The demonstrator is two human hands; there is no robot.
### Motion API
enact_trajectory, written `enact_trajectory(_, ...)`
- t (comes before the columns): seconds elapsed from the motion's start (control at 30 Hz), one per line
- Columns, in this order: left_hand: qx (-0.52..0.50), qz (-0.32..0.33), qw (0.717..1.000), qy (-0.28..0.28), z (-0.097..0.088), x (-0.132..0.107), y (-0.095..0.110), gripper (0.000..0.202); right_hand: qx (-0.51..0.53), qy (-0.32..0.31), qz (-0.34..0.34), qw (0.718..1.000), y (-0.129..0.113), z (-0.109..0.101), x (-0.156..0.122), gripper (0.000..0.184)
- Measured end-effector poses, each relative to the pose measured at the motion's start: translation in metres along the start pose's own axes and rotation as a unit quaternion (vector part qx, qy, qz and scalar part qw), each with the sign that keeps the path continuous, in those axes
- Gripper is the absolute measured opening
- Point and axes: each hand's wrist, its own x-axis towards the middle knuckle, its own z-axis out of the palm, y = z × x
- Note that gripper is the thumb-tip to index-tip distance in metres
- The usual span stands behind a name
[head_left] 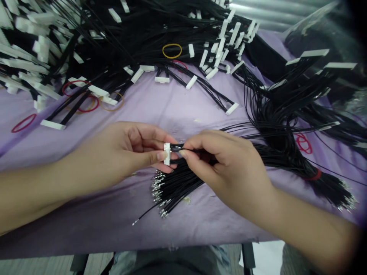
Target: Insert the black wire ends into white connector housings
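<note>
My left hand [132, 151] pinches a small white connector housing [167, 153] between thumb and fingers at the middle of the purple cloth [172, 103]. My right hand [226, 168] is closed on thin black wires [189, 149] that run into the housing from the right. Under my right hand lies a bundle of loose black wires [174, 189] with metal crimp tips pointing left. One single wire strays out toward the front left.
A large pile of finished black harnesses with white connectors [114, 46] fills the back. More black wire bundles [286, 126] lie at the right, one tied with a red band. Red and yellow rubber bands [172, 50] are scattered on the cloth.
</note>
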Motion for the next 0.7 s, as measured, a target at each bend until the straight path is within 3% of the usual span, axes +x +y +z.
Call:
enact_trajectory(0.2, -0.002, -0.015, 1.000, 0.023, 0.004, 0.000, 0.001, 0.018, 0.005, 0.033, -0.033, 0.999, 0.004, 0.009, -0.002, 0.012)
enact_trajectory(0.7, -0.031, 0.033, 0.999, -0.008, 0.000, 0.003, -0.006, 0.014, 0.019, 0.047, -0.043, 0.998, -0.001, 0.018, -0.003, 0.010)
